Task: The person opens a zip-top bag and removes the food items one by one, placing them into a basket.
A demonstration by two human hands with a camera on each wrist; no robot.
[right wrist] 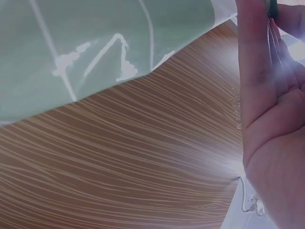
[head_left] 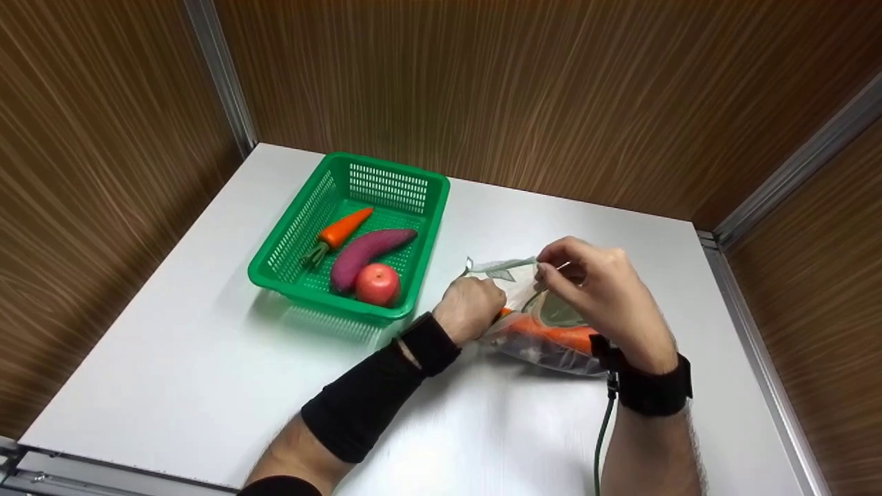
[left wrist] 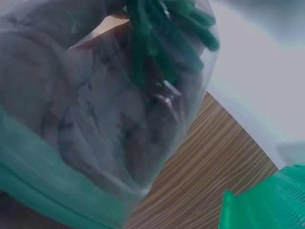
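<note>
While the white worktop (head_left: 207,358) carries everything, the green basket (head_left: 303,227) sits well to the left of your left hand (head_left: 470,308). Between your hands lies the clear bag (head_left: 544,344), holding a carrot (head_left: 551,334). Your left hand grips its mouth; your right hand (head_left: 599,289) pinches its top edge.

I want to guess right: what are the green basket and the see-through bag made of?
The green basket looks like hard, glossy plastic: its walls are a moulded grid of slots. The bag seems thin, clear plastic film: it crinkles, shines, and the carrot shows through.
</note>
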